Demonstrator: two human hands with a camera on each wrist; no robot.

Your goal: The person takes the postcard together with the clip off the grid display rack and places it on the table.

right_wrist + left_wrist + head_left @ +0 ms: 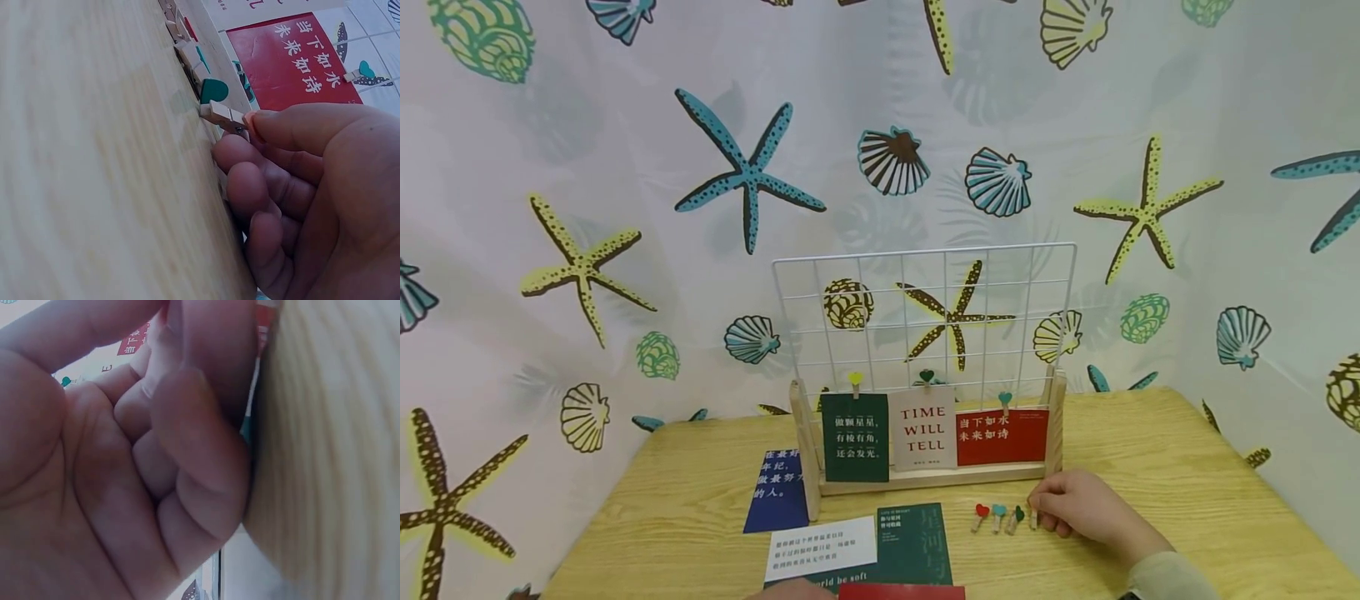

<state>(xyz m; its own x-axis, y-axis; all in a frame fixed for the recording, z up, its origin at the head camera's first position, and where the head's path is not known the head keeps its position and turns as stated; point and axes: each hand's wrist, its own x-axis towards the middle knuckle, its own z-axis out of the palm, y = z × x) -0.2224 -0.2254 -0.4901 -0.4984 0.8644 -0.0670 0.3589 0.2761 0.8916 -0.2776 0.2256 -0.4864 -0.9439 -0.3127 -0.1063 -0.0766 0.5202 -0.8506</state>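
Note:
Near the front of the rack, my right hand [1078, 510] pinches a small wooden clothespin [226, 116] by its orange top, low over the table. Just left of it lies a row of clothespins with heart tops: a red one [981, 515], a light blue one [997, 517] and a dark green one [1016, 520]. At the bottom edge of the head view, my left hand [792, 590] is mostly cut off. Its curled fingers [200, 437] show large in the left wrist view, and thumb and forefinger pinch a red card [901, 592].
A white wire grid [925, 325] stands in a wooden base [932, 479]. Clipped to it hang a green card [856, 462], a white card [922, 429] and a red landscape card [1003, 450]. Blue [771, 508], white [823, 546] and green [913, 542] cards lie on the table [1157, 475].

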